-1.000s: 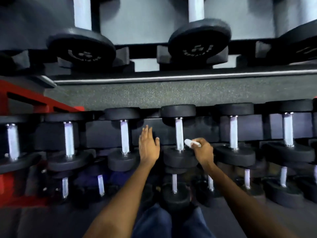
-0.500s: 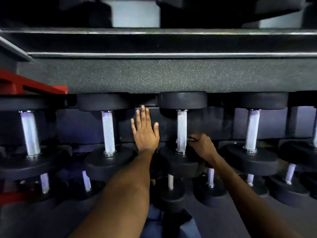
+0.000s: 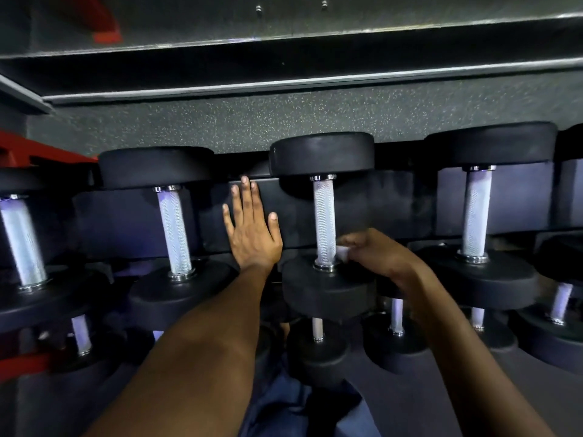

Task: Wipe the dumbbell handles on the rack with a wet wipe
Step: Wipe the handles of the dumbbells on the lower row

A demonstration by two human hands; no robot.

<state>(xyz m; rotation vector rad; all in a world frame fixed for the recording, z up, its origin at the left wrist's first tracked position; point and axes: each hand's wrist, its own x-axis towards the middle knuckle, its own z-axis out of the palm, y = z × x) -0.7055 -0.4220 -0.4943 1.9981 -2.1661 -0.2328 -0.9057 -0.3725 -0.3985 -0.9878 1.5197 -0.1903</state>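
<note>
One second on, our right hand has pressed the pinched wipe against the handle base; left hand stays flat on the rack.

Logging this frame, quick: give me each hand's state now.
Left hand: open, flat on the rack panel.
Right hand: holding the wet wipe against the dumbbell handle.

floor: dark speckled rubber | frame: red metal at left | light: dim, bluish
</note>
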